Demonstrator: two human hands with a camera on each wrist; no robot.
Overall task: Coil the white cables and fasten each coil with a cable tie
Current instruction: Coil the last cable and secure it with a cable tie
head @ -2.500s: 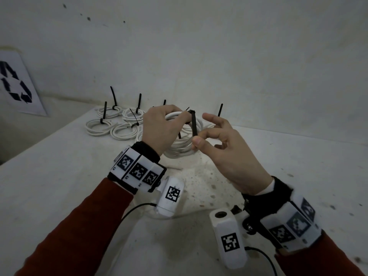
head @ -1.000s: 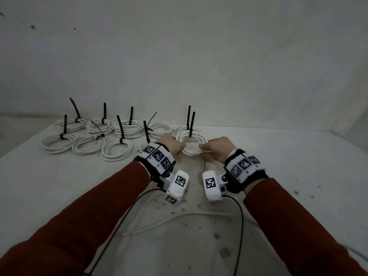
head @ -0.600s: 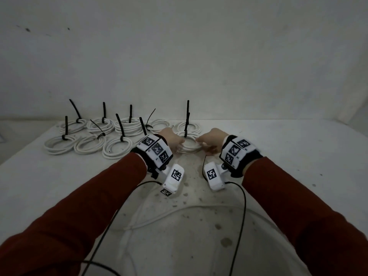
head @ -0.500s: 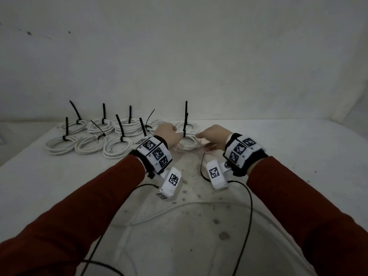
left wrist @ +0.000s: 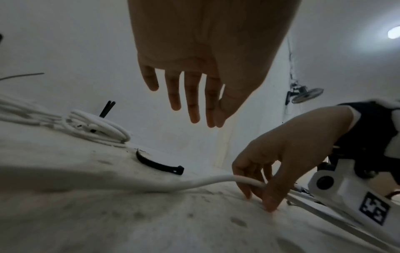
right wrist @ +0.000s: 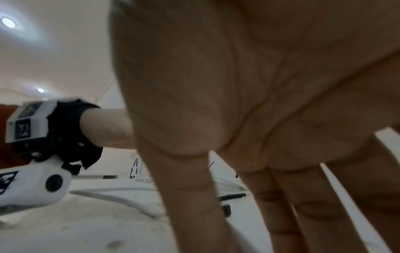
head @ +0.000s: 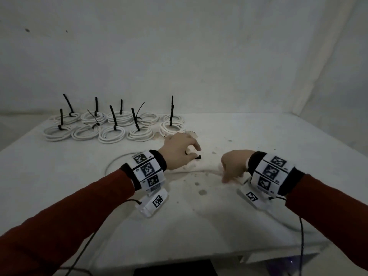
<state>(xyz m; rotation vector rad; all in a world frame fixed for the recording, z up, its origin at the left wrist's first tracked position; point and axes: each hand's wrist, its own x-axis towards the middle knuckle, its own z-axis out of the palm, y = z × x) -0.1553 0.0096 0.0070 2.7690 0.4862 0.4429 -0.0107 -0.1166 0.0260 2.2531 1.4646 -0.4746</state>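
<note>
Both hands have drawn back from the tied coils [head: 172, 126] (set down at the far row). Left hand [head: 179, 154] hovers spread above a loose cable tie [left wrist: 159, 164]; right hand [left wrist: 279, 164] pinches the uncoiled white cable [left wrist: 194, 184]. Next comes winding it into loops.

A stained white table top [head: 219, 216] stands against a plain off-white wall [head: 199, 56]. Round ceiling lights [right wrist: 8, 22] glow overhead, and a small wall-mounted fan [left wrist: 307, 93] hangs beside a corner.
</note>
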